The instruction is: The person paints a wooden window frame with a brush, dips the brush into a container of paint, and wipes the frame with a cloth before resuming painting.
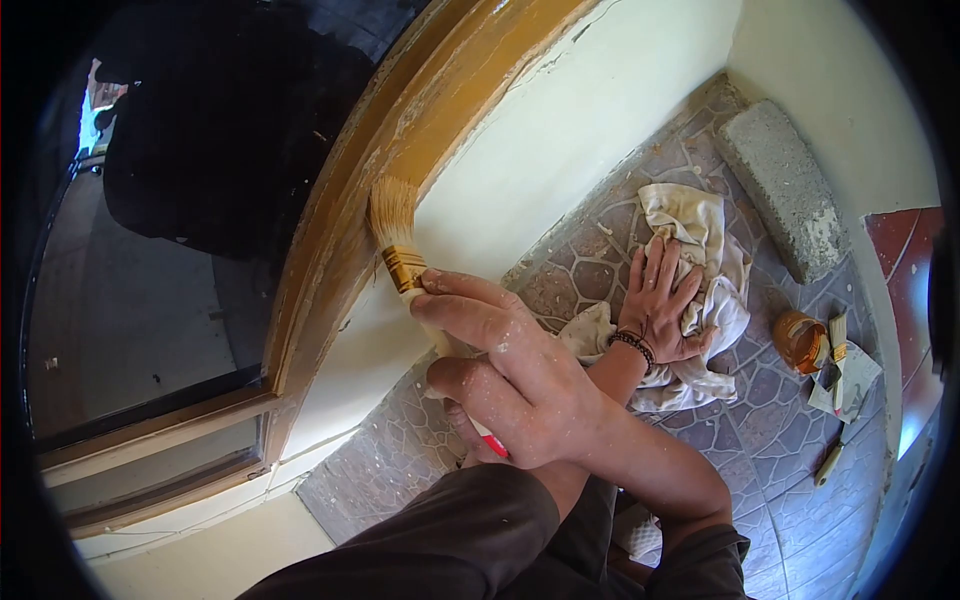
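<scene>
In the head view my right hand is closed around the pale handle of a paintbrush. The brush has a gold-coloured ferrule, and its light bristles touch the brown wooden frame, whose coating looks worn and streaky. My left hand, with a dark beaded bracelet at the wrist, lies flat with fingers spread on a crumpled, stained white cloth on the floor. My right forearm crosses over the left one and hides part of it.
A grey concrete block lies by the wall. Right of the cloth stand a jar with amber liquid and a second brush; a small handled tool lies nearby. Dark glass fills the frame. The floor is stone-patterned tile.
</scene>
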`<state>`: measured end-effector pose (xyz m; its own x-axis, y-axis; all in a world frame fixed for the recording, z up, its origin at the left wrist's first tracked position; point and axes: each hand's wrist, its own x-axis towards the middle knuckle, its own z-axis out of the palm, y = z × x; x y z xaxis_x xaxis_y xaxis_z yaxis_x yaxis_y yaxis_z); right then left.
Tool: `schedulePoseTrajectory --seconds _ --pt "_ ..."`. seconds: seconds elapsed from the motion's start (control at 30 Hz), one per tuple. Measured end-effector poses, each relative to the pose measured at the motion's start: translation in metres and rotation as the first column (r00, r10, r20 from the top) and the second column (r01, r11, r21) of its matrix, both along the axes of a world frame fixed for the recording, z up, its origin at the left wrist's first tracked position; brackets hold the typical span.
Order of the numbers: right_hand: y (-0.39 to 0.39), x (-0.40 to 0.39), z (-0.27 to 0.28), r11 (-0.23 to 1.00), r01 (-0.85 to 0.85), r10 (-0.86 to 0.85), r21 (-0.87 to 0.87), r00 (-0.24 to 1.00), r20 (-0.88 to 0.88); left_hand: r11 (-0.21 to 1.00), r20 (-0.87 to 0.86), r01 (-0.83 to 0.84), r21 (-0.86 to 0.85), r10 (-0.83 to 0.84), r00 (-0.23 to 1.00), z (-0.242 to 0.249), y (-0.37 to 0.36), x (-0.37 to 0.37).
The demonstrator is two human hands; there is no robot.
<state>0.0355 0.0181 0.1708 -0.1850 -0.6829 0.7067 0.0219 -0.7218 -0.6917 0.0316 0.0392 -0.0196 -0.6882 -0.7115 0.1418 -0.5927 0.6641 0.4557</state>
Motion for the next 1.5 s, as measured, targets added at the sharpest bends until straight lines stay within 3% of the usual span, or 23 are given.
schedulePoseTrajectory --seconds 0.07,0.2,0.3,0.4,0.53,0.6,0.97,1.3,1.37,1.5 --pt "-0.001 0.003 -0.001 0.996 0.084 -0.087 -0.039 0.994 -0.067 0.999 0.023 0.002 0.032 -0.002 1.000 0.000 0.000 0.001" --pt "0.001 0.002 -0.003 0.992 0.092 -0.100 -0.083 0.991 -0.090 0.997 0.060 0.001 0.077 -0.006 0.998 0.000 0.001 0.001" --pt "0.007 -0.008 -0.006 0.994 0.048 -0.046 -0.096 0.999 0.015 0.996 0.067 0.005 0.090 -0.011 0.998 -0.001 0.001 0.001" --pt "0.004 -0.020 -0.014 0.973 0.196 -0.197 -0.124 0.980 0.003 1.000 -0.044 0.002 -0.014 -0.003 0.999 -0.005 0.000 0.002" --pt "-0.006 -0.019 -0.009 0.955 0.274 -0.279 -0.112 0.960 -0.024 1.000 -0.036 0.004 -0.020 -0.005 0.999 -0.005 0.000 0.003" --pt "-0.003 -0.012 -0.005 0.975 0.210 -0.213 -0.078 0.976 -0.041 0.995 0.046 0.012 0.095 -0.016 0.999 -0.004 0.001 0.003" --pt "0.001 0.004 0.002 0.999 0.019 -0.024 -0.042 0.993 -0.117 0.994 0.066 -0.004 0.114 -0.003 0.998 -0.001 0.001 0.002" --pt "0.012 -0.003 -0.002 0.992 0.106 -0.112 -0.062 0.990 -0.091 0.994 0.056 0.015 0.111 -0.021 0.998 0.000 0.000 0.002" --pt "0.010 -0.011 0.000 0.975 0.210 -0.215 -0.068 0.974 -0.074 0.992 0.045 0.024 0.123 -0.029 0.999 -0.001 0.000 0.005" --pt "0.000 -0.005 0.002 0.981 0.190 -0.192 -0.046 0.980 -0.047 0.998 0.041 -0.018 0.066 0.015 0.999 -0.007 0.006 0.000"
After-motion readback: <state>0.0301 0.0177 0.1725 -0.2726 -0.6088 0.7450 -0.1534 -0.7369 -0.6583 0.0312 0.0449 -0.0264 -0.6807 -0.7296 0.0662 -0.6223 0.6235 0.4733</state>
